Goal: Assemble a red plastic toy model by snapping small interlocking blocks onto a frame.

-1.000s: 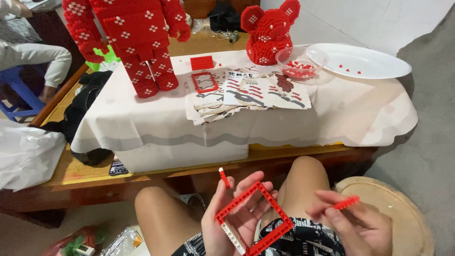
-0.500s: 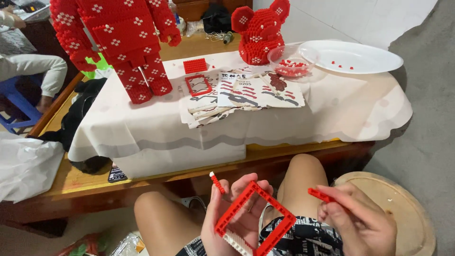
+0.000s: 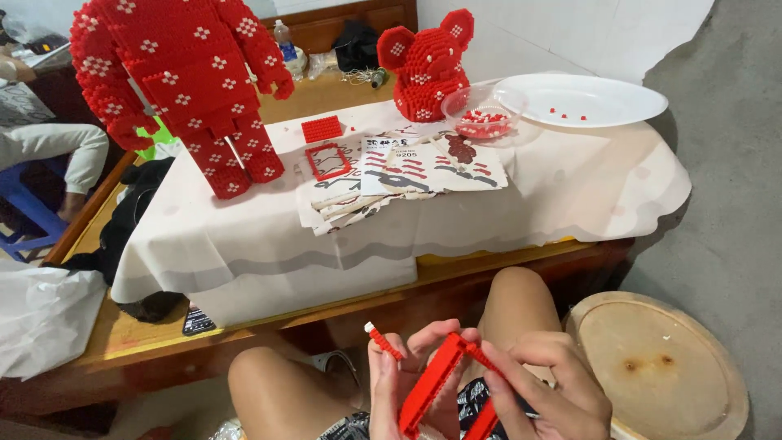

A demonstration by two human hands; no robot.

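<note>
Over the lap, in the head view, the left hand (image 3: 407, 383) grips a red brick frame (image 3: 444, 387) while the right hand (image 3: 546, 391) pinches its top corner; steady, square finger pressure there should seat the bricks cleanly.

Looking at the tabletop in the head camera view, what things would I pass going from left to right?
Tall red brick figure → flat red brick plate → open red frame → printed booklets → red brick bear head → clear bowl of small bricks → white plate.
</note>
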